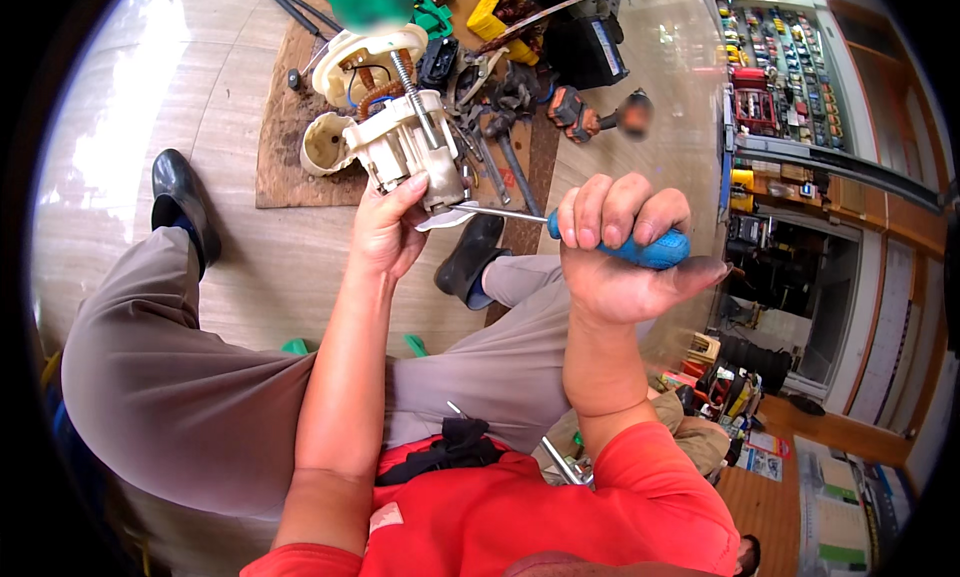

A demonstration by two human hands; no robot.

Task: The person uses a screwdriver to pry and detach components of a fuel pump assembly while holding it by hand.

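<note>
My left hand grips the lower end of a white plastic fuel pump module, held up in front of me and tilted. Its round flange is at the far end, joined by a spring-wrapped rod and an orange-brown corrugated hose. In my right hand is a screwdriver with a blue handle, fingers curled over it and thumb stretched to the right. The screwdriver's metal shaft points left, and its tip meets the module's lower edge beside my left fingers; the exact contact is hidden.
A wooden board on the tiled floor bears a white cup-shaped part, a hammer and several tools. Near its right edge lies an orange-and-black power tool. A black box and a yellow container stand behind. Shelves fill the right.
</note>
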